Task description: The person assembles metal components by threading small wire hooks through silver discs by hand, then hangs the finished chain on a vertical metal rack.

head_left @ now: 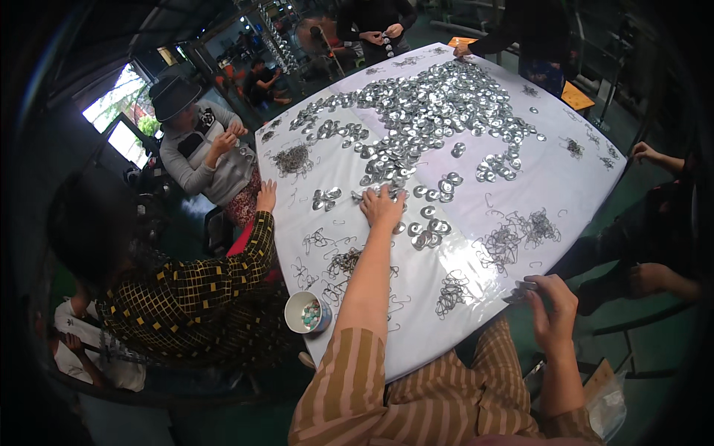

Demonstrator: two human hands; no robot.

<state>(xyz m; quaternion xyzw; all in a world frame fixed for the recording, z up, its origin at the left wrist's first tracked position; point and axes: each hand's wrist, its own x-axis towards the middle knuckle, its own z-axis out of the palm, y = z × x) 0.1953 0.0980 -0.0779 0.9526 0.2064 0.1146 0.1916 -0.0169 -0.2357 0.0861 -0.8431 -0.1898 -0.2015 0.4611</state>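
My left hand [383, 208] reaches across the white tabletop, its fingers spread over shiny round metal discs [393, 160] at the near edge of a large heap. A small cluster of discs [430, 232] lies just right of that wrist. At the table's near right edge, my right hand [552, 308] is bent, with thumb and fingertips pinching small shiny metal pieces [518, 291] that look like discs. Thin wire hooks [452, 293] lie in a bunch left of the right hand. More wire hooks [343, 264] sit beside my left forearm, partly hidden by it.
A paper cup [303, 312] with small colored bits stands at the near left edge. A person in a checked black sleeve [260, 238] rests a hand on the left edge. Other people stand around the white table [297, 215]. Further hook piles [294, 160] lie along its sides.
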